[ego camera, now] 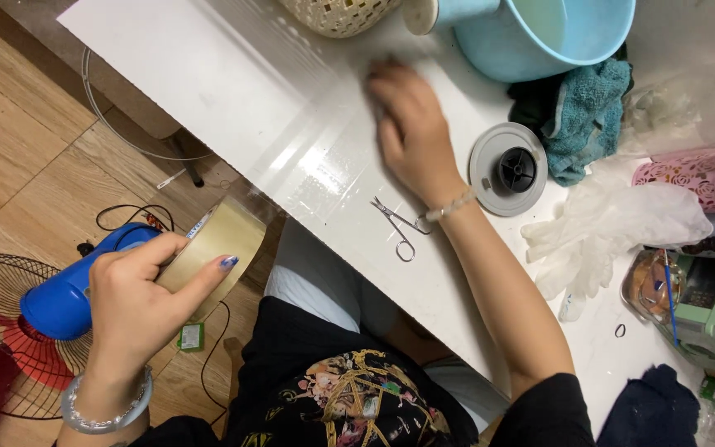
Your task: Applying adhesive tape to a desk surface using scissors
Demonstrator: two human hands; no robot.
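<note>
The left hand [138,285] gripped a roll of clear packing tape [213,252] off the bench [208,74] edge. A strip already ran from it to the right hand [411,124], flat and open, pressing it down; cutting remained. Beside that wrist lay a grey fan hub [508,168], then small scissors [401,225].

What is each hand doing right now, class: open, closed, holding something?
Left hand: closed around a roll of clear tape.
Right hand: open, pressing flat on the white table, holding nothing.
</note>
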